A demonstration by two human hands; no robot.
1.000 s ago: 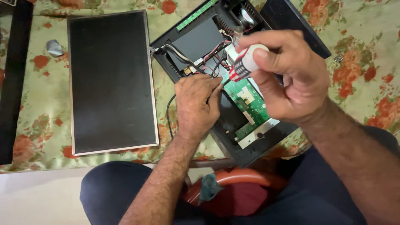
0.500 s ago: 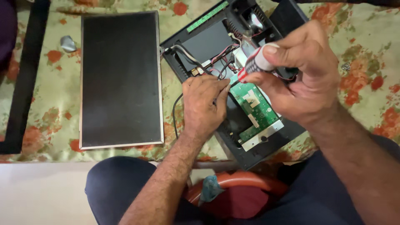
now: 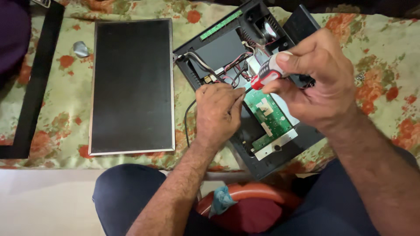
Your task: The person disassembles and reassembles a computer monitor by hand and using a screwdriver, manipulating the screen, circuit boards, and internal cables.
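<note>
My right hand [image 3: 317,83] gripped the light, stiff red-and-grey screwdriver [image 3: 266,73] by its ribbed handle, centre frame. My left hand [image 3: 216,111] pinched its thin tip above the fragile green circuit board [image 3: 269,114].

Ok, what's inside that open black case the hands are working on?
Inside the black case: a green circuit board, red and black wires and a small fan. The left hand and the right hand, which holds a screwdriver, cover the middle.
</note>
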